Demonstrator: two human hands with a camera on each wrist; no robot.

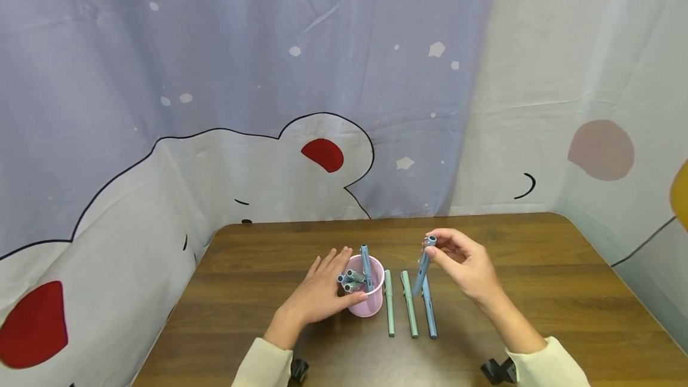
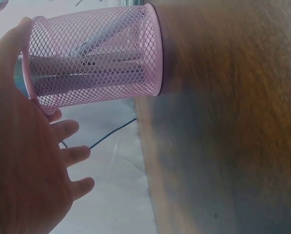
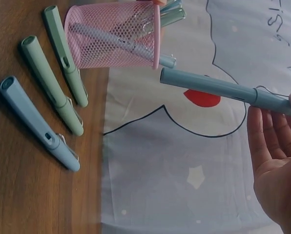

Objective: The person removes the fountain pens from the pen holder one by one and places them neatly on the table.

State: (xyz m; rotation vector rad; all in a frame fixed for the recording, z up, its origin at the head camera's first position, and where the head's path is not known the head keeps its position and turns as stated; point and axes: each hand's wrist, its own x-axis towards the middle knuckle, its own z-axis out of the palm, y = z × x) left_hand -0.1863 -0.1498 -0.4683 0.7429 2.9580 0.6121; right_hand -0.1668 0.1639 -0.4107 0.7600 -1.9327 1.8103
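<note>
A light blue pen is pinched near its upper end by my right hand, thumb on one side and fingers on the other. In the right wrist view this pen is off the table. My left hand rests at the rim of a pink mesh pen cup, its fingers spread and its thumb across the near edge. Several blue and green pens stand in the cup, one blue pen leaning apart from the others. Right of the cup lie two green pens and a blue pen.
The brown wooden table carries the cup and the row of pens. A printed curtain hangs behind its back edge. Black wrist devices show at both sleeves.
</note>
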